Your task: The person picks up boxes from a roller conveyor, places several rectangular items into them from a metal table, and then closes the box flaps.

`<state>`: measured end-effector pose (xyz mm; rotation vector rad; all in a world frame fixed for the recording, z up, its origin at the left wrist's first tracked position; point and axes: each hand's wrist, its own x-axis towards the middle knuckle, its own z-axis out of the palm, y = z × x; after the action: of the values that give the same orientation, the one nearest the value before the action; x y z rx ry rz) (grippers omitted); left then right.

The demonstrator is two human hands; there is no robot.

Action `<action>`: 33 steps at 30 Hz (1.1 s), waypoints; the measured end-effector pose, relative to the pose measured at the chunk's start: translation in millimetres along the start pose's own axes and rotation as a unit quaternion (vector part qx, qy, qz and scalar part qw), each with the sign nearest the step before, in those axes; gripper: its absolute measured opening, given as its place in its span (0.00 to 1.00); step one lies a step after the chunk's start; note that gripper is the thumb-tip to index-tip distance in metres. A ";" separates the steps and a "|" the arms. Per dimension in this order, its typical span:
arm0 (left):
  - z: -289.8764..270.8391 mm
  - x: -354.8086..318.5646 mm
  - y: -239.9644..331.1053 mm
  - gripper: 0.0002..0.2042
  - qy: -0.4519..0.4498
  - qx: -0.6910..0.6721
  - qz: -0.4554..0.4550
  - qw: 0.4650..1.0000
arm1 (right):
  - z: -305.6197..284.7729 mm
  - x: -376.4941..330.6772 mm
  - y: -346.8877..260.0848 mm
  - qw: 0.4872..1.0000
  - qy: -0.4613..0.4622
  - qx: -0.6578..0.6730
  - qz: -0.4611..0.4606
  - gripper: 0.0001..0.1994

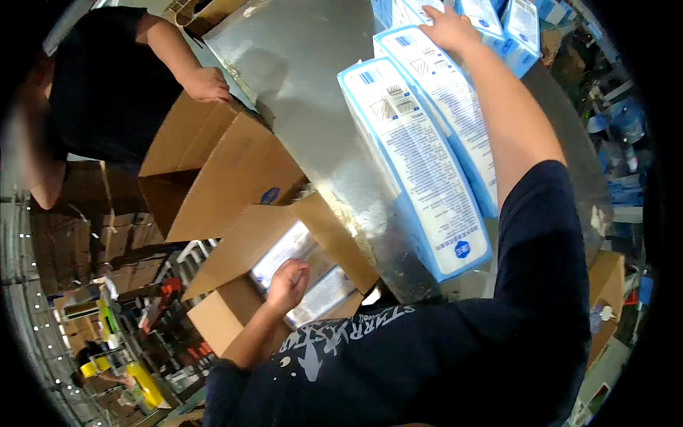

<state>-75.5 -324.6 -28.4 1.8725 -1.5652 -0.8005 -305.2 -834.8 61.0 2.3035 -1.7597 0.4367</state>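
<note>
My left hand [287, 286] is curled into a loose fist over an open cardboard carton [249, 238], with nothing visible in it. Inside that carton lie white and blue packages [324, 292], partly covered by my hand and the flaps. At the far right my right hand [452, 30] rests on blue and white boxes with its thumb and fingers apart. Two long blue and white boxes, a nearer one [420, 171] and another [445, 92] beside it, lean together on the metal table [306, 99]. My right forearm crosses over the second box.
Several more blue and white boxes [523, 32] stand at the table's far right. Across on the left, another person's hand [208, 85] holds the edge of a second open carton [228, 171]. Stacked brown cartons [121, 235] fill the left background. Another carton [608, 292] stands at the right.
</note>
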 end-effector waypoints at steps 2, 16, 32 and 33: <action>-2.3 20.9 30.8 0.05 0.030 -0.017 0.008 0.999 | -72.0 -15.1 -8.5 0.968 -0.226 0.110 0.015 0.40; 10.7 174.9 140.3 0.30 -0.216 -0.454 -0.222 0.835 | -39.8 -230.6 137.2 0.587 -0.383 0.679 0.220 0.34; -306.8 -30.5 159.9 0.38 -0.108 -0.299 0.079 0.945 | -207.8 -393.9 -85.6 0.733 -0.425 0.459 -0.266 0.46; -320.1 -43.6 142.3 0.38 -0.130 -0.315 0.042 0.939 | -207.7 -405.1 -94.8 0.729 -0.456 0.378 -0.344 0.42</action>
<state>65.8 -289.2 293.2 1.2619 -1.3042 -1.3630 -334.4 -373.5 111.7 3.9801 -0.7141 -0.2645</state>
